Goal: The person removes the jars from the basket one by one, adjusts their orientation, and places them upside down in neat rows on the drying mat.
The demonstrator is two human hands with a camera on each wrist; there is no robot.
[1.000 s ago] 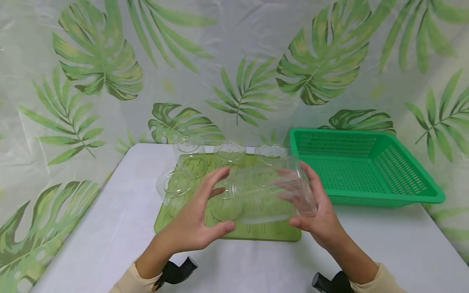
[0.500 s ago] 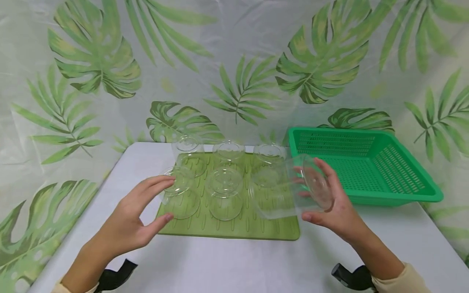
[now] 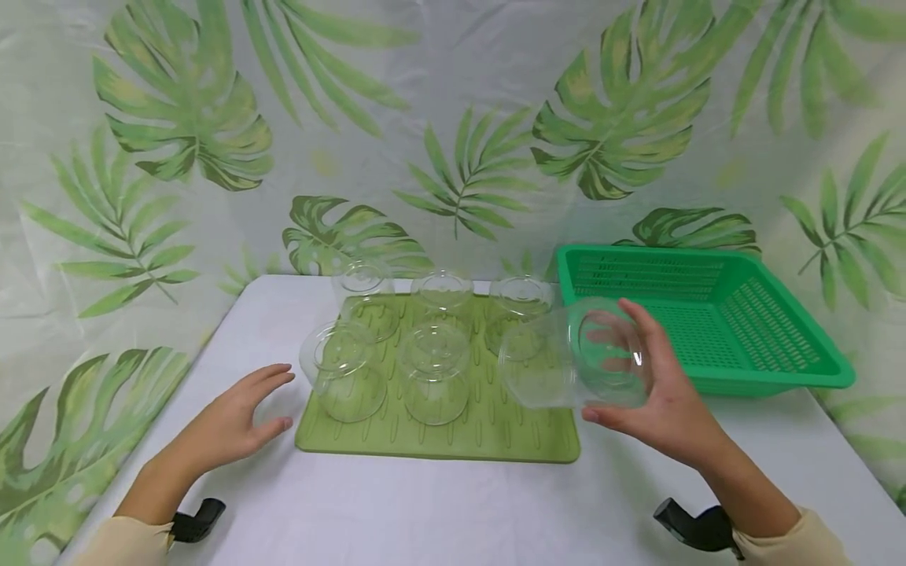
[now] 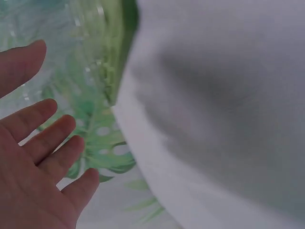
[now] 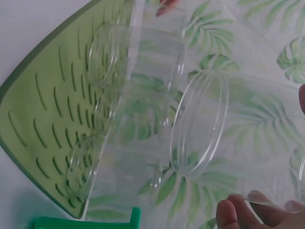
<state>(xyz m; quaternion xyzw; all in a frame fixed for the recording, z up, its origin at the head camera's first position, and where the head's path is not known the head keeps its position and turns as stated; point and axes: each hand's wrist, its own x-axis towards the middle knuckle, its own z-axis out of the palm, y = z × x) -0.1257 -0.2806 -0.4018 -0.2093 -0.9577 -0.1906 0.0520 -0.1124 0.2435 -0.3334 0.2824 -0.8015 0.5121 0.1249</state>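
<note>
My right hand (image 3: 647, 385) grips a clear, see-through cup (image 3: 541, 362) by its right end, fingers behind and thumb below. The cup lies tilted nearly sideways above the right part of a green ribbed mat (image 3: 495, 440). In the right wrist view the held cup (image 5: 248, 129) fills the right half, with fingertips (image 5: 257, 210) along its side. My left hand (image 3: 226, 420) hovers left of the mat, fingers spread and holding nothing; its open palm (image 4: 38, 167) shows in the left wrist view. Several matching clear cups stand on the mat, one (image 3: 347, 393) nearest my left hand.
A green plastic basket (image 3: 708, 385) with slotted walls stands right of the mat, close behind my right hand. White cloth (image 3: 453, 511) covers the table. A leaf-patterned sheet (image 3: 460, 79) hangs behind the table.
My left hand has drawn away from the held cup toward the left. My right hand has shifted right with the cup, whose ringed end now faces more toward the head camera.
</note>
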